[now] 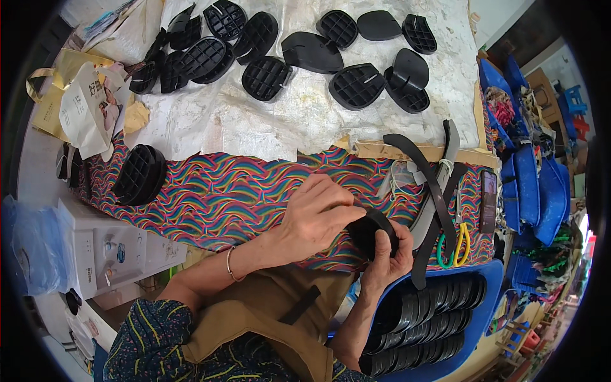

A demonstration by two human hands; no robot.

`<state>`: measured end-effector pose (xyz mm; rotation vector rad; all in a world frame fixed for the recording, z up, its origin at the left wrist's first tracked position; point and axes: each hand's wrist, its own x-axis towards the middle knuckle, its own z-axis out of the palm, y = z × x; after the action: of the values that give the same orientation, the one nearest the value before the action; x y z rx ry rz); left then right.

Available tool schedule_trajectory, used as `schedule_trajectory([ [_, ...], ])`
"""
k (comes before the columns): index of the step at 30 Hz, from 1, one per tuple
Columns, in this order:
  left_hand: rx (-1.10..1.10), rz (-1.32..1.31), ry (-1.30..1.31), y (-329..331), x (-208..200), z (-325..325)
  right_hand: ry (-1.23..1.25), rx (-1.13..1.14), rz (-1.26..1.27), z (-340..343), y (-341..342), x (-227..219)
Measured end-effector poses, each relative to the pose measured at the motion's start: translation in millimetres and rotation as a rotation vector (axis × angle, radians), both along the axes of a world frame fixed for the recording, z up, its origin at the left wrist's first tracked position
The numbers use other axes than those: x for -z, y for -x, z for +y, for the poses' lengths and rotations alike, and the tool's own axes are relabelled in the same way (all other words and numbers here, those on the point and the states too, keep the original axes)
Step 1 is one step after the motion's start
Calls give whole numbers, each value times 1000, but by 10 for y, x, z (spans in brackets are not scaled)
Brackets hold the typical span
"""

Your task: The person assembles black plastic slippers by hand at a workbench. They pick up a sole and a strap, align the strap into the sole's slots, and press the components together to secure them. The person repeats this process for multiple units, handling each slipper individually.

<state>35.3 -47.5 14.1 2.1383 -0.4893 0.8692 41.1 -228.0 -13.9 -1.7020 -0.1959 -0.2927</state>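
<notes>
My right hand [389, 258] grips a black, rounded shoe-heel piece [369, 237] above the near edge of the patterned cloth, the thumb pressed on its near side. At the far left edge of that piece is my left hand [318, 213], its fingers curled into a pinch. What the pinch holds, if anything, is hidden behind the fingers. A short black strip [300, 305] lies on the brown apron [248, 325] over my lap. Farther left on the cloth sits a stack of black heel pieces [140, 175] with gridded undersides.
Several black heel pieces [267, 77] lie scattered on a whitish sheet [223, 130] at the back. Right of my hands are long dark strips [433, 184], scissors [463, 245] with green and yellow handles, and a phone [488, 200]. A blue bin [487, 280] holds rows of black pieces.
</notes>
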Motion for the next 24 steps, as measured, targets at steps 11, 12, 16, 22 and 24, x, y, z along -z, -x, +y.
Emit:
schedule_trajectory([
  [11, -10, 44, 15, -67, 27, -47, 14, 39, 14, 9, -38, 21],
  [12, -6, 62, 51, -66, 31, -38, 17, 40, 15, 13, -41, 23],
  [16, -30, 222, 291, -15, 66, -79, -41, 70, 23, -3, -16, 33],
  [22, -40, 303, 319, 35, 8, -96, -154, 119, -48, 46, 112, 141],
  [24, 10, 425, 496, 70, 68, -100, -205, 135, -65, 111, 157, 145],
])
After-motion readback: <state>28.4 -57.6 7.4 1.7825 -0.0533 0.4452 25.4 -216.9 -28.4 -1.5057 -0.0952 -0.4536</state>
